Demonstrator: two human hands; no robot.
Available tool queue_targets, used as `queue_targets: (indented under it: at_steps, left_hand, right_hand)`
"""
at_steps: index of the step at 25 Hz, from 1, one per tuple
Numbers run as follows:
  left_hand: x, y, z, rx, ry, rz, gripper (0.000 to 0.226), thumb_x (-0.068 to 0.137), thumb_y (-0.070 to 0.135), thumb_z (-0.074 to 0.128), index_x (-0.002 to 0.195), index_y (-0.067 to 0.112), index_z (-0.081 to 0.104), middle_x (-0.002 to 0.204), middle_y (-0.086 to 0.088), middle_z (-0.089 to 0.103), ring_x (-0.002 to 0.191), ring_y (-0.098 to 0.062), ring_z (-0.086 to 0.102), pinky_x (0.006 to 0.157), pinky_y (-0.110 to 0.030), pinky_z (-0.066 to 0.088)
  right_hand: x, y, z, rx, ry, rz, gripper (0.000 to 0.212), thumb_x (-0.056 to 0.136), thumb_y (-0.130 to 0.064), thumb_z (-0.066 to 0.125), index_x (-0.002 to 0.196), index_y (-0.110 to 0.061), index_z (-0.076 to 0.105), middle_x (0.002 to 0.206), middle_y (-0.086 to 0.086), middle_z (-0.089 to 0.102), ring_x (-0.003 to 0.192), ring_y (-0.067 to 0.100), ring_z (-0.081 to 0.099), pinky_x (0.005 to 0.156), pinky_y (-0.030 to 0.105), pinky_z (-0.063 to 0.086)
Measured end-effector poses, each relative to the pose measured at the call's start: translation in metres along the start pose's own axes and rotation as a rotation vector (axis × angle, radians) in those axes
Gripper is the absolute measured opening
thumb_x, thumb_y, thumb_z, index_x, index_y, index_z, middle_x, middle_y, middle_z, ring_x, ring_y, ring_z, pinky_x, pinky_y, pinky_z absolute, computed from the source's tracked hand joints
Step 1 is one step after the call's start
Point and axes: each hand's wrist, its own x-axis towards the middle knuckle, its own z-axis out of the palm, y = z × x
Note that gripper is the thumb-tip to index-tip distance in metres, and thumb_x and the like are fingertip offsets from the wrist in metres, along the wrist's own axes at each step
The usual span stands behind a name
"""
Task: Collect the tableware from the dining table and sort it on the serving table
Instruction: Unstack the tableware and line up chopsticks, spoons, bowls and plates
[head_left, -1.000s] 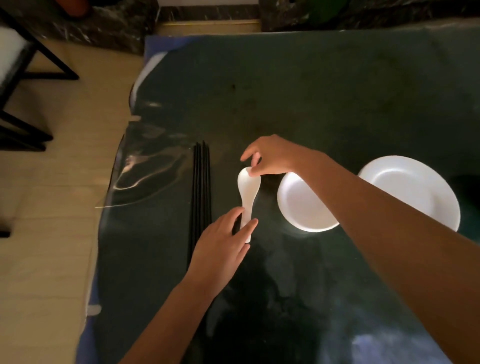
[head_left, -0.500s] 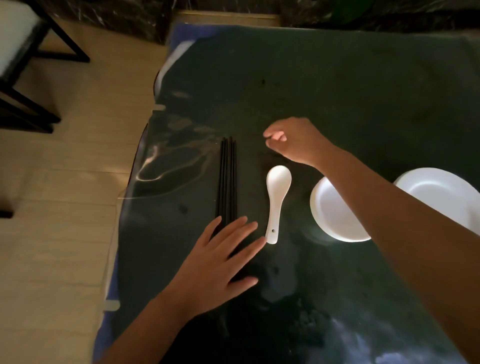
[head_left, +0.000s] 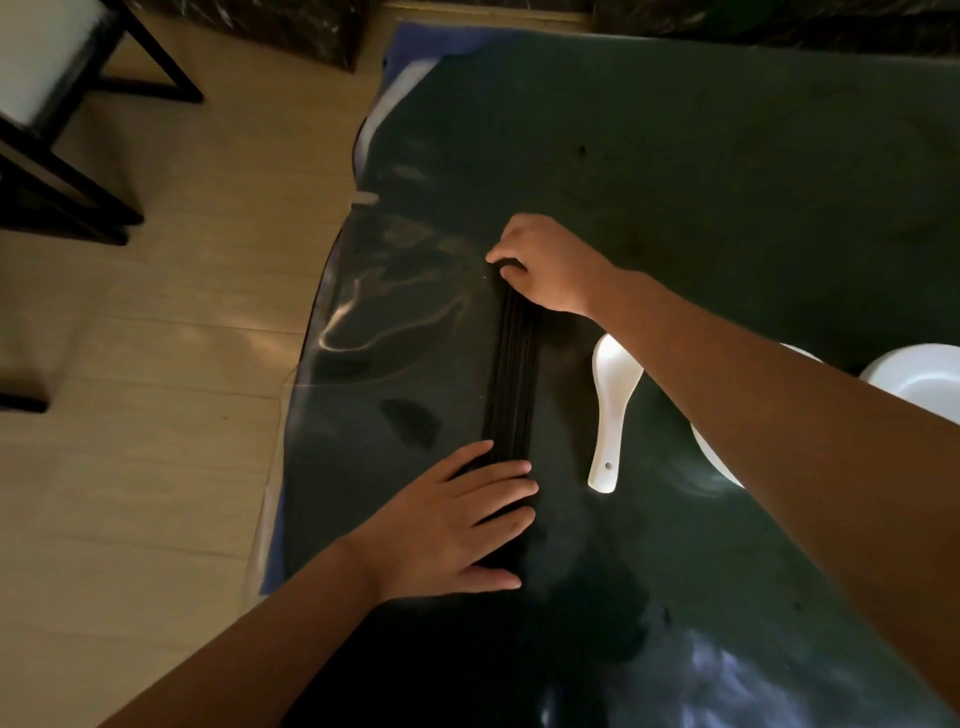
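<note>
I see the bundle of thin black chopsticks (head_left: 511, 384) lying side by side on the dark green glossy worktop (head_left: 727, 182), running straight away from me, close to the worktop's left edge. My left hand (head_left: 457, 519) lies flat across their near end, its fingers (head_left: 498, 488) straight and spread, pressing down on the sticks without curling round them. My right hand (head_left: 545, 265) sits at the far end of the bundle, its fingers (head_left: 506, 262) curled down over the tips; whether they actually pinch the sticks or only rest against them I cannot tell, since the knuckles hide the contact. Between the two hands the middle stretch of the chopsticks is bare.

Just to the right of the bundle, apart from it, lies a white ceramic soup spoon (head_left: 610, 410), bowl end far, handle end near, with a small hole close to the handle's tip. My right forearm crosses above its bowl. Further right, mostly hidden behind that forearm, is a white round bowl (head_left: 714, 457), and beyond it at the frame's right edge a white round plate (head_left: 919, 379).

Off the worktop to the left is pale wooden flooring (head_left: 156, 338), with a black-framed chair (head_left: 57, 130) at the upper left.
</note>
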Motion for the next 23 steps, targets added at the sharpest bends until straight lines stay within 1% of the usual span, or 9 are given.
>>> queue_targets:
  at_steps: [3,7,9,14,17,20,23]
  left_hand:
    - [0.001,0.0,0.0,-0.025,0.028,-0.012,0.048,0.083,0.055,0.056,0.104,0.014,0.069,0.119,-0.006,0.066,0.123,-0.021,0.052,0.107,-0.041,0.038]
    - [0.002,-0.001,0.0,-0.047,0.069,-0.034,0.048,0.08,0.055,0.06,0.1,0.012,0.069,0.114,-0.008,0.067,0.118,-0.023,0.056,0.103,-0.04,0.042]
    - [0.002,-0.001,0.0,-0.045,0.066,-0.034,0.048,0.08,0.055,0.06,0.1,0.012,0.069,0.114,-0.008,0.067,0.118,-0.023,0.056,0.102,-0.04,0.043]
    - [0.0,-0.001,0.003,-0.032,0.073,-0.037,0.048,0.079,0.055,0.061,0.099,0.013,0.069,0.114,-0.007,0.067,0.118,-0.022,0.056,0.104,-0.039,0.04]
    - [0.0,-0.002,0.002,-0.025,0.065,-0.035,0.05,0.077,0.058,0.061,0.099,0.014,0.068,0.113,-0.006,0.067,0.118,-0.022,0.056,0.105,-0.042,0.039]
    - [0.002,-0.003,0.002,-0.029,0.069,-0.028,0.053,0.077,0.06,0.059,0.099,0.013,0.069,0.113,-0.006,0.067,0.118,-0.023,0.056,0.104,-0.045,0.039]
    - [0.001,-0.004,0.002,0.012,0.089,0.0,0.049,0.08,0.059,0.057,0.096,0.014,0.07,0.11,-0.005,0.069,0.116,-0.022,0.058,0.105,-0.043,0.039]
  right_hand:
    - [-0.005,0.0,0.0,0.021,0.037,0.037,0.028,0.091,-0.022,0.054,0.114,-0.009,0.063,0.114,0.012,0.057,0.105,0.027,0.055,0.091,0.036,0.046]
    - [-0.008,-0.004,0.003,-0.003,0.063,0.048,0.031,0.087,-0.03,0.06,0.111,-0.011,0.064,0.112,0.01,0.059,0.107,0.025,0.053,0.087,0.034,0.044]
    - [-0.01,-0.005,0.005,-0.006,0.101,0.092,0.031,0.086,-0.033,0.061,0.109,-0.013,0.064,0.11,0.008,0.059,0.105,0.024,0.055,0.083,0.033,0.045]
    - [-0.01,-0.011,0.008,0.011,0.152,0.159,0.033,0.083,-0.033,0.065,0.107,-0.011,0.065,0.108,0.011,0.062,0.099,0.024,0.06,0.082,0.033,0.047]
    - [-0.011,-0.012,0.008,0.012,0.164,0.179,0.033,0.082,-0.033,0.066,0.106,-0.01,0.064,0.106,0.011,0.065,0.097,0.024,0.061,0.081,0.033,0.049]
    - [-0.011,-0.01,0.009,0.04,0.161,0.172,0.031,0.083,-0.031,0.066,0.104,-0.008,0.065,0.104,0.011,0.066,0.096,0.024,0.061,0.076,0.028,0.044]
    - [-0.012,-0.009,0.01,0.04,0.172,0.171,0.032,0.083,-0.031,0.065,0.105,-0.008,0.065,0.104,0.012,0.065,0.094,0.024,0.061,0.074,0.027,0.042]
